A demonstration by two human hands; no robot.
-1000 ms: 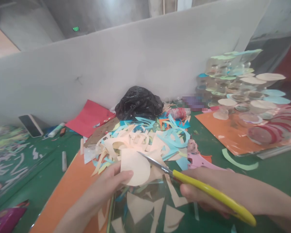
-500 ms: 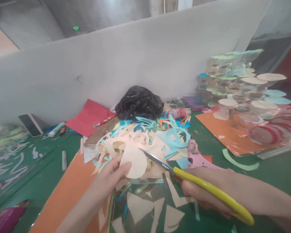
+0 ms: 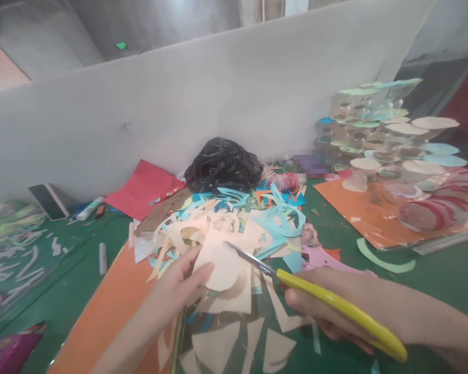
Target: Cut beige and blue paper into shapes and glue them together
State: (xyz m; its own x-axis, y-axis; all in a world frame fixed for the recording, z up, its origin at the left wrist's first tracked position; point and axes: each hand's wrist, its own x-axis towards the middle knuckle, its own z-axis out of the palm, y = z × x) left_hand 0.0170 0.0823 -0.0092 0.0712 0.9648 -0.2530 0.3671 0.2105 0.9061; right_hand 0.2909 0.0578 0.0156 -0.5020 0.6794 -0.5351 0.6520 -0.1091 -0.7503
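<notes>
My left hand (image 3: 189,278) pinches a cream piece of paper (image 3: 221,265) by its left side, thumb on top. The paper's lower edge is cut to a rounded curve. My right hand (image 3: 331,301) is closed around a pair of scissors (image 3: 335,298) with yellow handles. The blades point up and left, and their tips lie at the paper's right side, near the top of the curve. Beneath both hands spread cream and blue paper scraps (image 3: 218,343). Part of the right hand's fingers is hidden behind the yellow handle.
A black plastic bag (image 3: 222,166) stands behind the scraps by the wall. Stacked clear cups with paper discs (image 3: 390,140) rise at the right, on orange card (image 3: 351,208). At the left are a phone (image 3: 49,202), red paper (image 3: 142,189) and a white stick (image 3: 103,258).
The cream paper has turned slightly and shifted right in my left hand. A cream scrap now hangs or lies below it. The scissors have barely moved.
</notes>
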